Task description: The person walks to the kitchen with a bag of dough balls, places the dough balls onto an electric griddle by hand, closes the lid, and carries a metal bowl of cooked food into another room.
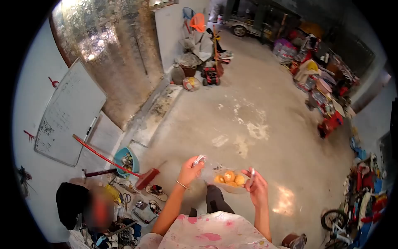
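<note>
Above the concrete floor [277, 112], a clear plastic bag [214, 168] hangs by two gathered ends, probably so its load settles midway. Held apart, the left hand [192, 170] closes on one end and the right hand [258, 186] pinches the other; round orange fruits [229, 177], seemingly, lie inside between them.

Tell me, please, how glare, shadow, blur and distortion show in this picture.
In the head view, glare on the brown panel and the floor, with dim light around the far wheel; head view, a blurred patch at lower left, and writing on the bag too soft to read; head view, wide-angle bowing and black corners.
</note>
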Tool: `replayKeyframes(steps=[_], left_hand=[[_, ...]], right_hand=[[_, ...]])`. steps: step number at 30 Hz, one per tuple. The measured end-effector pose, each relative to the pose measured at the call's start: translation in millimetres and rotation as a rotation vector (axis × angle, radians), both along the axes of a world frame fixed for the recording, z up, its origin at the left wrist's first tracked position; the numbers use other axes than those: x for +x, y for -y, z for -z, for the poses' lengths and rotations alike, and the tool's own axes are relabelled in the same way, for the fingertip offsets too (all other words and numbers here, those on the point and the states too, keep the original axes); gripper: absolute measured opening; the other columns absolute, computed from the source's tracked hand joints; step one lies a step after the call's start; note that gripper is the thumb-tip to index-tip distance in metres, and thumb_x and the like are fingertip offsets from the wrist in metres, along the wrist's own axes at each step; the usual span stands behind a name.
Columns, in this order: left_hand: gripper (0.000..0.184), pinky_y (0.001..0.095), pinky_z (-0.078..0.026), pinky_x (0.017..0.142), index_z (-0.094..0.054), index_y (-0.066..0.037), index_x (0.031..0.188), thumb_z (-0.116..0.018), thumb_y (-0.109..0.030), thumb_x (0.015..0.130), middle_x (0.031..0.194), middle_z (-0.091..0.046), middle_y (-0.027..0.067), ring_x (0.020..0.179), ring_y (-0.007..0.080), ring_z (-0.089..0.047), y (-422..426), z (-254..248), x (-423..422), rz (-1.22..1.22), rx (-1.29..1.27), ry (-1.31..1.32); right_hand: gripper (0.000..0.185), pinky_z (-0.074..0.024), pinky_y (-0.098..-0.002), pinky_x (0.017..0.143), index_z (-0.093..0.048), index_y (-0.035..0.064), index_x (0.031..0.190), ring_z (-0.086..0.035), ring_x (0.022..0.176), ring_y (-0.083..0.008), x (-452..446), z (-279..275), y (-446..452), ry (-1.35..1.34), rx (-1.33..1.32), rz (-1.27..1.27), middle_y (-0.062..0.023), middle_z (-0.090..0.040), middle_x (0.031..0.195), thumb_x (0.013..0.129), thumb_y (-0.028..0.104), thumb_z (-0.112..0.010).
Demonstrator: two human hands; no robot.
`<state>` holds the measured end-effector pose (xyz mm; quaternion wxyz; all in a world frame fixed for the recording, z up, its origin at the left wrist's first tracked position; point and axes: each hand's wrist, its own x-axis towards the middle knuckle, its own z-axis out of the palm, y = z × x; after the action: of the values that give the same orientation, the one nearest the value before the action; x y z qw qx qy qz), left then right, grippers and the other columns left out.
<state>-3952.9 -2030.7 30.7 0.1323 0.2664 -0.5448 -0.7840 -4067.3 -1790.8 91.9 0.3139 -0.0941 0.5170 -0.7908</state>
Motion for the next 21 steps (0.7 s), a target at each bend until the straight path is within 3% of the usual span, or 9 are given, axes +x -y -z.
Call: replayKeyframes(steps=[2, 4, 6, 10, 15, 19, 21], left_hand=[[0.030, 0.0191, -0.038, 0.051, -0.054, -0.005, 0.109, -0.058, -0.014, 0.081, 0.083, -0.055, -0.0015, 0.059, 0.0047, -0.046, 49.5, -1.2, -23.0, -0.014, -0.162, 0.096], [0.031, 0.0223, -0.043, 0.066, -0.052, -0.006, 0.111, -0.056, -0.018, 0.083, 0.099, -0.057, 0.0035, 0.079, 0.0094, -0.053, 91.7, -8.2, -30.7, -0.211, -0.081, 0.238], [0.031, 0.0238, -0.043, 0.071, -0.053, -0.007, 0.111, -0.056, -0.018, 0.082, 0.104, -0.057, 0.0041, 0.090, 0.0105, -0.053, 142.7, -1.8, -28.4, -0.396, -0.127, 0.313], [0.029, 0.0249, -0.043, 0.071, -0.056, -0.008, 0.107, -0.059, -0.020, 0.081, 0.099, -0.058, 0.0014, 0.088, 0.0108, -0.054, 229.8, -1.2, -0.7, -0.725, -0.124, 0.372], [0.018, 0.0219, -0.044, 0.056, -0.059, -0.010, 0.097, -0.057, -0.017, 0.080, 0.081, -0.060, -0.0026, 0.071, 0.0080, -0.056, 360.2, 44.2, 34.3, -0.924, -0.073, 0.384], [0.015, 0.0204, -0.040, 0.050, -0.057, -0.008, 0.091, -0.058, -0.017, 0.079, 0.075, -0.059, 0.0005, 0.063, 0.0078, -0.054, 513.4, 36.5, -15.4, -0.952, -0.140, 0.313], [0.018, 0.0200, -0.038, 0.049, -0.057, -0.005, 0.093, -0.060, -0.016, 0.079, 0.073, -0.056, 0.0000, 0.060, 0.0059, -0.048, 593.9, 12.9, -60.0, -0.806, -0.323, 0.048]], right_hand=[[0.038, -0.0497, -0.0295, 0.065, -0.041, -0.0012, 0.123, -0.046, 0.054, -0.0091, -41.6, -3.1, 59.3, -0.044, -0.024, -0.189, -0.0198, -0.054, 0.110, 0.090, 0.017, -0.042], [0.039, -0.0496, -0.0290, 0.066, -0.039, -0.0015, 0.125, -0.047, 0.056, -0.0090, -74.4, -6.0, 114.8, -0.054, -0.016, -0.291, -0.0197, -0.054, 0.110, 0.089, 0.014, -0.044], [0.041, -0.0496, -0.0285, 0.067, -0.037, -0.0017, 0.126, -0.049, 0.058, -0.0089, -113.5, -13.8, 171.0, -0.105, 0.020, -0.410, -0.0196, -0.054, 0.110, 0.088, 0.011, -0.045], [0.045, -0.0484, -0.0261, 0.065, -0.035, 0.0005, 0.128, -0.049, 0.060, -0.0073, -169.4, -18.7, 278.7, -0.130, 0.053, -0.589, -0.0172, -0.055, 0.109, 0.086, 0.005, -0.048], [0.044, -0.0453, -0.0223, 0.061, -0.036, 0.0023, 0.128, -0.048, 0.060, -0.0061, -217.5, -7.8, 415.0, -0.182, 0.084, -0.680, -0.0136, -0.056, 0.108, 0.086, 0.004, -0.049], [0.042, -0.0430, -0.0203, 0.058, -0.037, 0.0008, 0.127, -0.047, 0.059, -0.0059, -248.5, -4.0, 539.8, -0.251, 0.107, -0.688, -0.0113, -0.059, 0.102, 0.087, 0.006, -0.049], [0.042, -0.0430, -0.0203, 0.056, -0.037, -0.0011, 0.126, -0.047, 0.059, -0.0060, -249.3, -12.8, 592.6, -0.183, 0.159, -0.724, -0.0114, -0.060, 0.102, 0.087, 0.009, -0.050]])
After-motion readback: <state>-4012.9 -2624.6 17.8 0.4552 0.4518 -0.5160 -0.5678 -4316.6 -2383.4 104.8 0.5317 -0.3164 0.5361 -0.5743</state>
